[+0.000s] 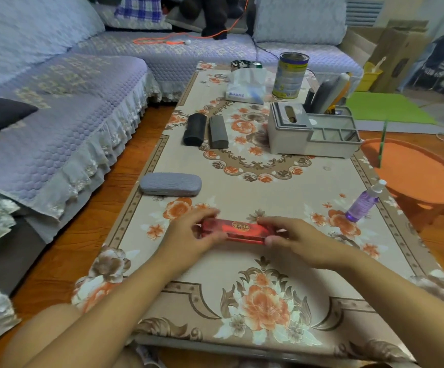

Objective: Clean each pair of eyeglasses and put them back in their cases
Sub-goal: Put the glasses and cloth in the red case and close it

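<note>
Evidently for opening, the red eyeglass case (pixel 238 231) is gripped at both ends by the hands, left (pixel 189 235) and right (pixel 299 241), above the tabletop (pixel 242 264).

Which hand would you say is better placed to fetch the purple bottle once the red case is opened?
Right. The purple bottle stands at the table's right edge, just beyond the right hand; the left hand, gripping the red case's other end, would have to cross over.
</note>
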The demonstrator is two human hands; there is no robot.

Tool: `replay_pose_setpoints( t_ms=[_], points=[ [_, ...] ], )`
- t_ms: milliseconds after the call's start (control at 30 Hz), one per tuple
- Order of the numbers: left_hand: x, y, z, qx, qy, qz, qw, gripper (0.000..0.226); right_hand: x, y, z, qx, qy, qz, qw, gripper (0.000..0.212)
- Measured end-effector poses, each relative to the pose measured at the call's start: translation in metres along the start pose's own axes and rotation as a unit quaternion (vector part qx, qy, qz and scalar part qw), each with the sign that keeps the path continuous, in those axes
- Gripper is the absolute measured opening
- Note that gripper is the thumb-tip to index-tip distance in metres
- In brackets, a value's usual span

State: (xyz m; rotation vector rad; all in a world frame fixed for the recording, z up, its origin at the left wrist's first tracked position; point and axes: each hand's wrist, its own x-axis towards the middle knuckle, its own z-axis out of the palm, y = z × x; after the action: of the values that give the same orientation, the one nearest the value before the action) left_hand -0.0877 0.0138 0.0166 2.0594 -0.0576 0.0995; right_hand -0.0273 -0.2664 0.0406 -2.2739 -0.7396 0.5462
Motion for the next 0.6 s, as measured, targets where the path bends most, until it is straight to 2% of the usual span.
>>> replay_pose_setpoints(
  t_ms=[33, 100, 167, 233, 367, 600],
  points=[
    [-0.007, 0.008, 0.001, -0.149, 0.043, -0.055, 0.986, 0.053, -0.005, -0.007, 0.0, 0.038, 0.011, 0.014, 0.999, 0.04],
    [-0.021, 0.024, 0.011, -0.382, 0.076, -0.121, 0.913, 0.062, -0.012, -0.022, 0.006, 0.085, 0.035, 0.021, 0.996, 0.044],
    [-0.032, 0.038, 0.027, -0.485, 0.057, -0.142, 0.861, 0.053, -0.016, -0.034, 0.017, 0.133, 0.043, 0.02, 0.99, 0.043],
    [-0.04, 0.05, 0.04, -0.504, 0.053, -0.16, 0.847, 0.04, -0.018, -0.041, 0.027, 0.156, 0.045, 0.017, 0.987, 0.041],
    [-0.048, 0.055, 0.05, -0.53, 0.082, -0.179, 0.825, 0.029, -0.024, -0.04, 0.032, 0.201, 0.046, 0.029, 0.978, 0.036],
    [-0.053, 0.062, 0.056, -0.55, 0.097, -0.184, 0.809, 0.031, -0.025, -0.045, 0.03, 0.199, 0.055, 0.012, 0.978, 0.038]
  ],
)
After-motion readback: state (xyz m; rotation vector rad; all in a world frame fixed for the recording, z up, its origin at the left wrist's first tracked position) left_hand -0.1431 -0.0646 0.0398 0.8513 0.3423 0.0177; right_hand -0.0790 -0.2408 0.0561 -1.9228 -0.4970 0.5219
